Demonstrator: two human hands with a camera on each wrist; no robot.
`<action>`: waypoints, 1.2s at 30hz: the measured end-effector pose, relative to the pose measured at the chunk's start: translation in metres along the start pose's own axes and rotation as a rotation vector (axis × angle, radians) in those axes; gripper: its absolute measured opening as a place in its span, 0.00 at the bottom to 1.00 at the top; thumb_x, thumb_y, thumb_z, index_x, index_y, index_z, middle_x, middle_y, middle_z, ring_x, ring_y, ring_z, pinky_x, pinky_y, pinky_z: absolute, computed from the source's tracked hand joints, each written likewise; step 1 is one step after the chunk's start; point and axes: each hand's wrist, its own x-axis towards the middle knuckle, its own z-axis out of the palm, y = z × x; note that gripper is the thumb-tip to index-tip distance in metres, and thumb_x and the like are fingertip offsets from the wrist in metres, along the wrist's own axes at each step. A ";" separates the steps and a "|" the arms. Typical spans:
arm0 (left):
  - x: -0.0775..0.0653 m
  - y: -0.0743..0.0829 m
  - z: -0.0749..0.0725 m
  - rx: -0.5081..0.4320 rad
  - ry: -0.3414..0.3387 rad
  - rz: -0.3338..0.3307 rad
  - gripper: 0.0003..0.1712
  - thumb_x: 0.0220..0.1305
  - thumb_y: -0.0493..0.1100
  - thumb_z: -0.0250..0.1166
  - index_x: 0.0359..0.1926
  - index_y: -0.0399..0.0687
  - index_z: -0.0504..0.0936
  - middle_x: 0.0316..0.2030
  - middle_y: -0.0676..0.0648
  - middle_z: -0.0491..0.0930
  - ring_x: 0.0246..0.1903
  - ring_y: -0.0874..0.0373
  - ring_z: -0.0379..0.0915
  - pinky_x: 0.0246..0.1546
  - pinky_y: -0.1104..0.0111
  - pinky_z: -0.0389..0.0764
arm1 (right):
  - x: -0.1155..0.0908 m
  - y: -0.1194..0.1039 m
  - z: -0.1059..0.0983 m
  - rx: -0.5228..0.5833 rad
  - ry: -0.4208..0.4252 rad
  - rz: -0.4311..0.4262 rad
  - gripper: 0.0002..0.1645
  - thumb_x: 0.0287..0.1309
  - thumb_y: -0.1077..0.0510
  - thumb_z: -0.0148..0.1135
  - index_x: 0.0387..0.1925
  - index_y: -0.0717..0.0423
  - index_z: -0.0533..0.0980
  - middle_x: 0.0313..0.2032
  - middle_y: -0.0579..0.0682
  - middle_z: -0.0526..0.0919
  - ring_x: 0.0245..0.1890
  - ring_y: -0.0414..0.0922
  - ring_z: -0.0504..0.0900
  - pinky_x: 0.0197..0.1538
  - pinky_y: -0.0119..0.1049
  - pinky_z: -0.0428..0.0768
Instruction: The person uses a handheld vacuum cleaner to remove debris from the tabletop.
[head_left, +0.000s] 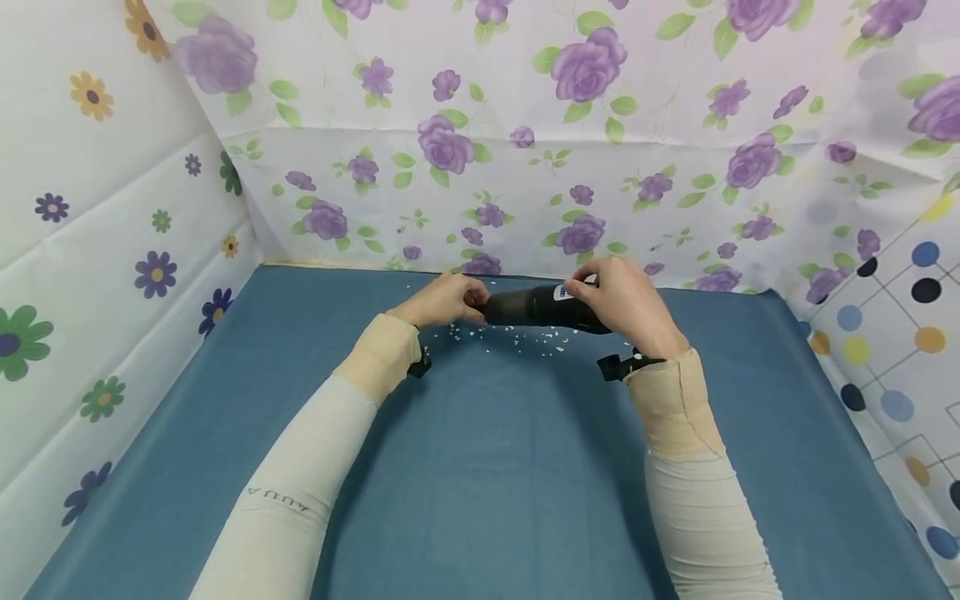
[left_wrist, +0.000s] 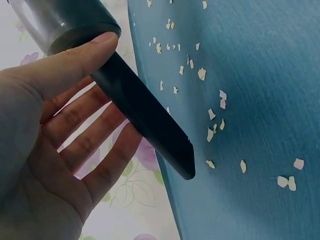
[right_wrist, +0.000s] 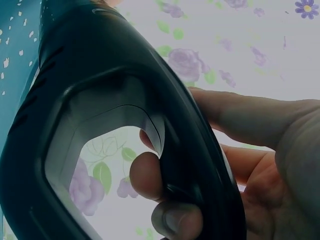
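The right hand [head_left: 628, 302] grips the loop handle [right_wrist: 187, 145] of a black plastic handheld vacuum cleaner [head_left: 542, 307] above the blue cloth-covered worktop [head_left: 480, 492]. The left hand [head_left: 444, 298] pinches its slim, dark nozzle [left_wrist: 147, 112], near small, pale, scattered flakes [left_wrist: 202, 74].

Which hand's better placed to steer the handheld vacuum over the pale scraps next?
Probably the right hand: it grips the loop handle of the handheld vacuum. The left hand holds the crevice nozzle at the other end, so seems better suited to steadying.
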 end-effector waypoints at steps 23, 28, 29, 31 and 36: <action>-0.004 0.007 0.004 0.001 -0.028 -0.003 0.17 0.64 0.42 0.76 0.53 0.46 0.86 0.48 0.45 0.85 0.49 0.51 0.81 0.53 0.57 0.81 | -0.023 0.003 0.013 0.011 0.073 0.011 0.16 0.75 0.52 0.62 0.53 0.59 0.84 0.25 0.55 0.83 0.15 0.47 0.64 0.24 0.41 0.66; -0.004 0.001 0.005 0.004 -0.036 -0.016 0.18 0.64 0.42 0.77 0.53 0.46 0.86 0.48 0.45 0.85 0.49 0.51 0.81 0.53 0.58 0.81 | -0.023 -0.001 0.017 0.010 0.066 0.011 0.17 0.76 0.51 0.62 0.54 0.58 0.84 0.19 0.53 0.79 0.13 0.47 0.66 0.22 0.41 0.66; -0.004 0.000 0.005 0.001 -0.035 -0.019 0.18 0.64 0.42 0.77 0.54 0.46 0.86 0.48 0.45 0.85 0.49 0.51 0.80 0.53 0.57 0.81 | -0.022 -0.001 0.017 0.010 0.070 0.008 0.17 0.76 0.51 0.62 0.53 0.58 0.84 0.19 0.53 0.79 0.13 0.47 0.66 0.22 0.41 0.66; -0.004 -0.002 0.005 -0.001 -0.032 -0.021 0.19 0.64 0.43 0.77 0.54 0.46 0.86 0.48 0.45 0.85 0.48 0.52 0.80 0.52 0.57 0.81 | -0.022 -0.001 0.018 0.007 0.079 0.005 0.16 0.75 0.51 0.62 0.53 0.58 0.84 0.20 0.54 0.79 0.14 0.48 0.67 0.23 0.41 0.66; -0.003 -0.004 0.006 0.001 -0.022 -0.026 0.19 0.64 0.42 0.77 0.54 0.46 0.86 0.48 0.45 0.85 0.48 0.51 0.80 0.52 0.57 0.81 | -0.020 -0.001 0.022 -0.003 0.099 0.006 0.16 0.75 0.51 0.63 0.52 0.57 0.84 0.24 0.54 0.81 0.17 0.49 0.70 0.23 0.42 0.68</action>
